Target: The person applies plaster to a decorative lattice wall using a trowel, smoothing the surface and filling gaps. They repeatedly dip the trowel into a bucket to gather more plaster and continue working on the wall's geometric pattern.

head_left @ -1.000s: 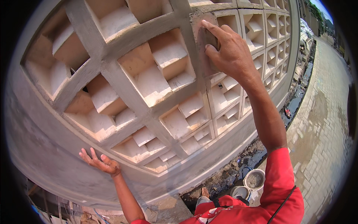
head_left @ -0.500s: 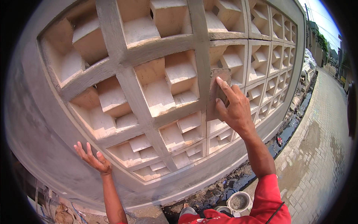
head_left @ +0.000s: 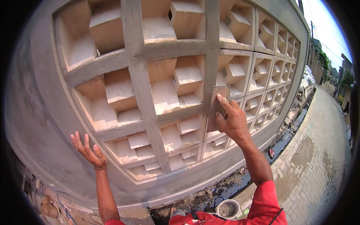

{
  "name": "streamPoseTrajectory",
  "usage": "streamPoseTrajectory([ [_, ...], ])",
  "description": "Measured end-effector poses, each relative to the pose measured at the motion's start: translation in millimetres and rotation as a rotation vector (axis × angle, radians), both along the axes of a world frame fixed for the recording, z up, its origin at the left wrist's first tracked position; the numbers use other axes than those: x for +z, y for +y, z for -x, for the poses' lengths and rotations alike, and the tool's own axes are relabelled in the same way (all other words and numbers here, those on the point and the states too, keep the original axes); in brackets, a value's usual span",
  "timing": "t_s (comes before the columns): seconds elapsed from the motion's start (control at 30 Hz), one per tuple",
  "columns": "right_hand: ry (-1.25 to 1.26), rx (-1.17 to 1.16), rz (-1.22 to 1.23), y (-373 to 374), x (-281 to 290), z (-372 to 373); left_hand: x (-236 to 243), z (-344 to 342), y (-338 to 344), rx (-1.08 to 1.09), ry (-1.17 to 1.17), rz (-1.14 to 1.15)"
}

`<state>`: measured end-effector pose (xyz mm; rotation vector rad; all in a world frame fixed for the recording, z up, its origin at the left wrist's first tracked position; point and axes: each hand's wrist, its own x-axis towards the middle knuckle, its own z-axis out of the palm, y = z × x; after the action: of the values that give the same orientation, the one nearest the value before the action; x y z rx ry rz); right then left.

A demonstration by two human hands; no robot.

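My right hand [head_left: 232, 118] grips a flat rectangular grey float [head_left: 214, 105], pressed to a vertical joint in a wall of pale geometric breeze blocks [head_left: 189, 77], with my index finger stretched along it. Grey mortar [head_left: 135, 47] covers the joints between the larger blocks at left and centre. My left hand [head_left: 88, 152], at lower left, is raised with fingers spread and nothing in it, by the smooth grey plastered border [head_left: 56, 127] around the blocks. I cannot tell whether it touches the plaster.
A gutter with dark water [head_left: 285, 139] runs along the wall's base, beside a pale paved lane [head_left: 315, 168]. A bucket of grey mix [head_left: 227, 210] stands below me. Rubble [head_left: 48, 206] lies at lower left. White sacks [head_left: 308, 75] are piled beyond the wall's far end.
My right hand and the float have moved lower along the joint. My left hand stays open at the left. The view has shifted, showing more lane and sky.
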<state>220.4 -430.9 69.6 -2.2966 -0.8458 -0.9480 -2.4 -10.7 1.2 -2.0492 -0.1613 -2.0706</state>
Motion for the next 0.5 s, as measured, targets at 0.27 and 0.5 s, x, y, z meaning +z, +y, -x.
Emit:
streamPoseTrajectory([
  [0.27, -0.171, -0.141, 0.007, 21, 65, -17, -1, -2, -3, -0.009, -0.007, 0.001],
  [0.5, -0.046, -0.026, 0.079, 0, 11, -2, -2, 3, 2, 0.004, -0.004, 0.002],
])
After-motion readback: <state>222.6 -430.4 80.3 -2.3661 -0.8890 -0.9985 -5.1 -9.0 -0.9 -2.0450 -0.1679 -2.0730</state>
